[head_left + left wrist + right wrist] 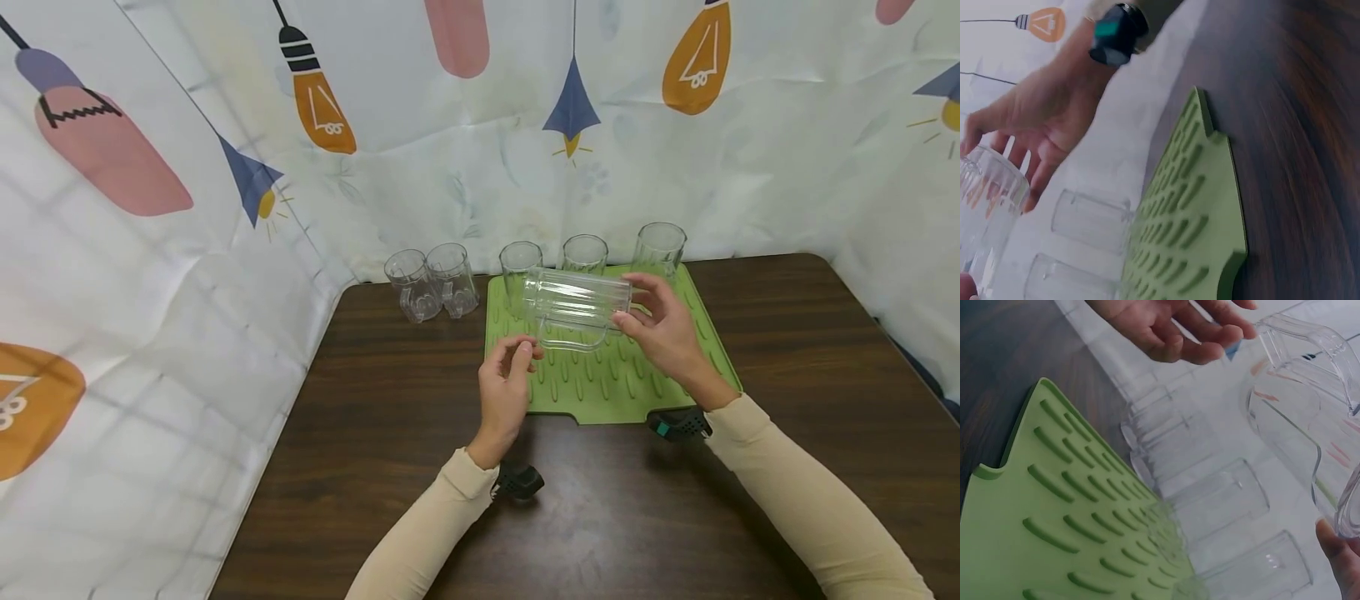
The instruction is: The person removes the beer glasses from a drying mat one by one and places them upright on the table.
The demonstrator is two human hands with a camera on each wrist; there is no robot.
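A clear glass mug (576, 298) lies sideways in the air over the green drying mat (600, 400), its handle hanging downward in the head view. My right hand (666, 329) grips the mug's right end between thumb and fingers; in the left wrist view that hand (1044, 119) curls over the end. Loosely bent, the fingers of my left hand (506, 387) are right at the left end of the handle. The right wrist view shows the left hand's fingertips (1232, 334) beside the handle (1310, 331).
Along the mat's back edge stand three clear glasses, a left one (517, 271), a middle one (585, 252) and a right one (660, 246). Left of the mat, two clear mugs (415, 287) stand close together on the dark wooden table (390, 433). A patterned curtain (465, 150) hangs behind.
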